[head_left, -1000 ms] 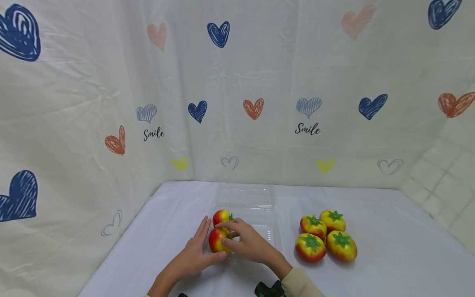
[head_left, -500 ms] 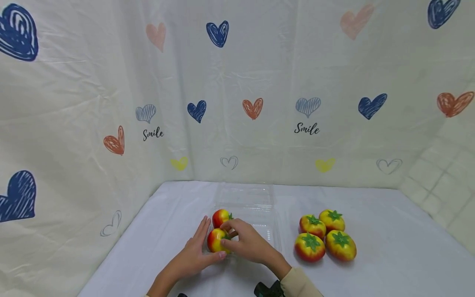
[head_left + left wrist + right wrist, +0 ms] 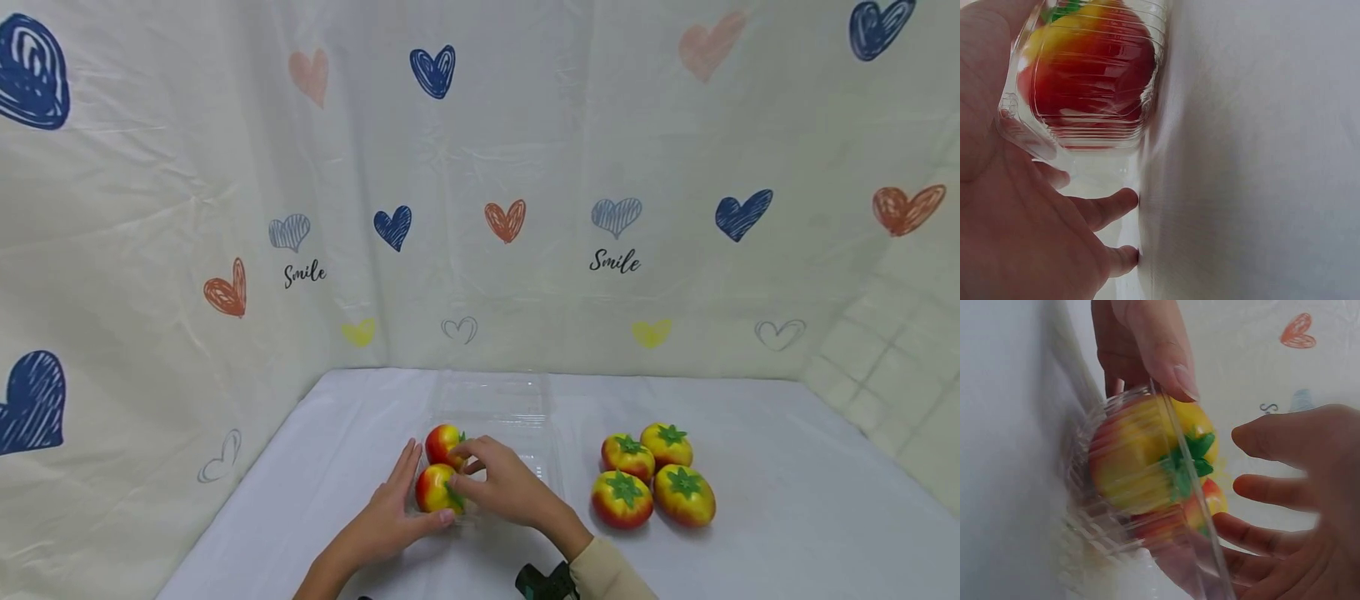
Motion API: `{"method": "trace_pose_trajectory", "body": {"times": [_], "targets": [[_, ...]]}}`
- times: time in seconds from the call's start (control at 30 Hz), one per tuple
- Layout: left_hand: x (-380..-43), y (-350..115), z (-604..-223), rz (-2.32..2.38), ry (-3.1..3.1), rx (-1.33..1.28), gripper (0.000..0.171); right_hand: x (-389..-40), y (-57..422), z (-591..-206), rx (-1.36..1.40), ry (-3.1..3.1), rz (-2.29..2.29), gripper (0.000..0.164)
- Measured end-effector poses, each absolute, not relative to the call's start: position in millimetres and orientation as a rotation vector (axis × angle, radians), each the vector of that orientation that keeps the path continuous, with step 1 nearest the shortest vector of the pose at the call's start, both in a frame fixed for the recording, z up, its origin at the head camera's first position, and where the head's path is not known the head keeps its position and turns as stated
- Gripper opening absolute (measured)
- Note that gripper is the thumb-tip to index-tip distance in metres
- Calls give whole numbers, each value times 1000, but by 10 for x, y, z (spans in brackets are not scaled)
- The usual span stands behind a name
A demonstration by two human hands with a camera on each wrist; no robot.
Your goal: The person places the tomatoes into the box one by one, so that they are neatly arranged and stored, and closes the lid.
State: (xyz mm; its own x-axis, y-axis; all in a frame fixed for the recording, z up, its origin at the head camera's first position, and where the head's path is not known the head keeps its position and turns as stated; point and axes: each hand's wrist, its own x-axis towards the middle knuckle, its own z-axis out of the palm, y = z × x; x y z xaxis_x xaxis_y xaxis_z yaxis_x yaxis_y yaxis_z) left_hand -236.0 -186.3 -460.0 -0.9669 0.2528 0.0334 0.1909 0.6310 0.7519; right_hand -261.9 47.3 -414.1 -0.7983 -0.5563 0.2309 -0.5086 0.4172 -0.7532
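Note:
Two red-and-yellow toy fruits with green leafy tops, shaped like persimmons, sit along the left side of a clear plastic clamshell box (image 3: pixel 551 467). The nearer fruit (image 3: pixel 433 488) leans with its leaves to the right; the farther fruit (image 3: pixel 441 443) is behind it. My left hand (image 3: pixel 390 517) braces the box's near left corner, fingers straight along its side and thumb at the front rim. In the left wrist view, its fingertips reach down to the tablecloth. My right hand (image 3: pixel 498 483) hovers over the box beside the fruits. The right wrist view shows its fingers (image 3: pixel 1272 490) spread, apart from the nearer fruit.
The box's lid (image 3: pixel 491 393) lies folded back behind it. Several more of the same fruits (image 3: pixel 622 500) stand grouped on the white tablecloth (image 3: pixel 780 483) to the right. A white curtain (image 3: pixel 480 150) printed with hearts rises behind the table.
The right fingers have drawn slightly off the nearer fruit, whose leafy top shows more at its right side. The left hand stays at the box corner. The head view has shifted slightly.

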Motion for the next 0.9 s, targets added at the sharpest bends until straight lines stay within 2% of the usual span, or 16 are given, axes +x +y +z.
{"method": "trace_pose_trajectory", "body": {"times": [0.47, 0.9], "targets": [[-2357, -1863, -4599, 1229, 2772, 337, 121, -2664, 655, -4047, -923, 2656, -1367, 43], [-2374, -1848, -4600, 1251, 2745, 339, 122, -2708, 1157, -3851, -695, 2827, -1415, 48]]}}
